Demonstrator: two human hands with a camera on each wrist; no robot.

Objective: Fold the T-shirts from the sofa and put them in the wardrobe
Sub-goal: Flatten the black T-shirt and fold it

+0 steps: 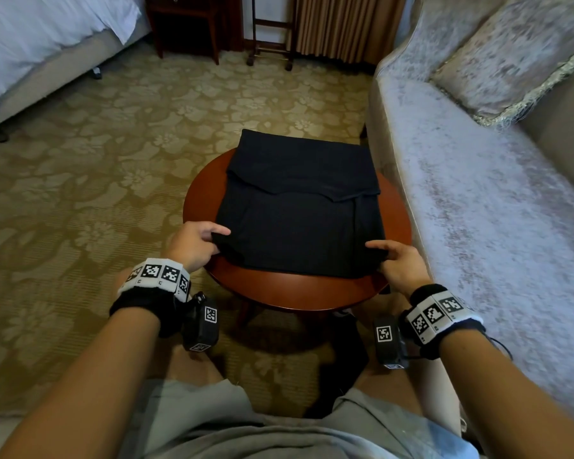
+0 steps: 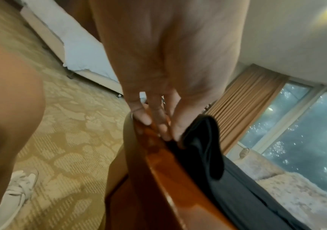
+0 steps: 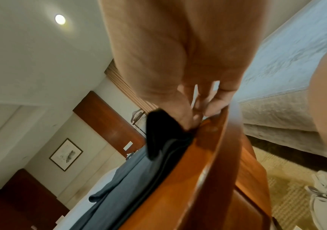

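Note:
A black T-shirt (image 1: pixel 299 207), folded into a rough square with its sleeves tucked in, lies on a small round wooden table (image 1: pixel 289 293). My left hand (image 1: pixel 198 241) pinches the shirt's near left corner, thumb on top. My right hand (image 1: pixel 395 260) pinches the near right corner the same way. In the left wrist view the fingers (image 2: pixel 158 124) curl under the dark cloth (image 2: pixel 200 140) at the table rim (image 2: pixel 158 163). In the right wrist view the fingers (image 3: pixel 194 115) hold the cloth (image 3: pixel 158 132) against the table edge (image 3: pixel 217 147).
A pale sofa (image 1: pixel 497 207) with a cushion (image 1: pixel 511 58) runs along the right, touching the table. A bed (image 1: pixel 40 48) stands at the far left, a dark nightstand (image 1: pixel 186 24) and a luggage rack (image 1: pixel 270 31) at the back. Patterned carpet (image 1: pixel 96 167) covers the floor.

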